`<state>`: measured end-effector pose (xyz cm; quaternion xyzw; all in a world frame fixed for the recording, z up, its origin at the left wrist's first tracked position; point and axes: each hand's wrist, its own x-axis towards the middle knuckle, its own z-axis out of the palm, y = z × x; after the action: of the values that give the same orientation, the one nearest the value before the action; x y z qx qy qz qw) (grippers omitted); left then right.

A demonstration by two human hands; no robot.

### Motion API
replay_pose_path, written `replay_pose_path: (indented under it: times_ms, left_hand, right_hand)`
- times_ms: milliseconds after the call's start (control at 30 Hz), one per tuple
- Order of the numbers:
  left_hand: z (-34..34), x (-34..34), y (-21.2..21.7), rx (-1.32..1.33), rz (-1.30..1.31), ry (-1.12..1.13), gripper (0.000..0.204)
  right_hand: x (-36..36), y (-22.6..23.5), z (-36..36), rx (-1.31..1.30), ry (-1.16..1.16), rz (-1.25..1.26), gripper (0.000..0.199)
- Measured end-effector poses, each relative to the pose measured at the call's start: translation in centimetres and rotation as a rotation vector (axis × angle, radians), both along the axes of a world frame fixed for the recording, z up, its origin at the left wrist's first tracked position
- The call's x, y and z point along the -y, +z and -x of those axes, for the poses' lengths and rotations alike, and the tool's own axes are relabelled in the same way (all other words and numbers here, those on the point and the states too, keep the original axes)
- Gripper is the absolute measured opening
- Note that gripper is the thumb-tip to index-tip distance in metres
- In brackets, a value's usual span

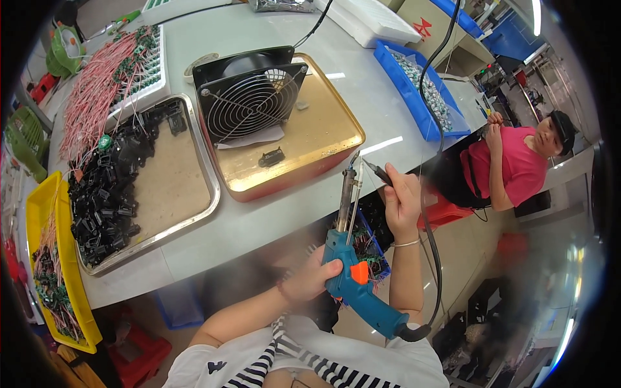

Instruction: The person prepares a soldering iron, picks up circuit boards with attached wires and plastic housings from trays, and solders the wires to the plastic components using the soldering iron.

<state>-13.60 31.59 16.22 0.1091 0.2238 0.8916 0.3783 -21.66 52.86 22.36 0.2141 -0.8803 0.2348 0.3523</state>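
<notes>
My left hand (306,279) is wrapped round the handle of a blue soldering gun (341,249) with an orange trigger. Its metal barrel and thin feed tube point up toward the table's front edge. A slim black pointed tool (380,173) is pinched in my right hand (403,202); whether it is a pair of tweezers I cannot tell. The two tool tips almost meet, just right of a gold-topped tin box (330,119). On that box lie a small black plastic part (272,157) and an upright black fan (251,107) with a wire guard.
Left of the box lies a metal tray (171,194) with many black plastic parts (103,194). Red wires (97,97) with green boards lie beyond it. A yellow bin (81,310) stands far left, a blue bin (404,97) at back right. A black cable (438,278) hangs near my right arm. A co-worker (498,161) sits at right.
</notes>
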Motion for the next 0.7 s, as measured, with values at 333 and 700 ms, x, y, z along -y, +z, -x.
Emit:
replay_pose_path:
  times_ms: [333,700]
  left_hand:
    - [0.0,0.0,0.5,0.012,-0.019,-0.021,0.06]
    - [-0.1,-0.2,-0.7,0.005,-0.036,-0.063,0.064]
  right_hand:
    - [0.6,0.1,0.4,-0.151,0.002,-0.045,0.036]
    - [0.7,0.4,0.0,-0.128,-0.019,-0.058,0.038]
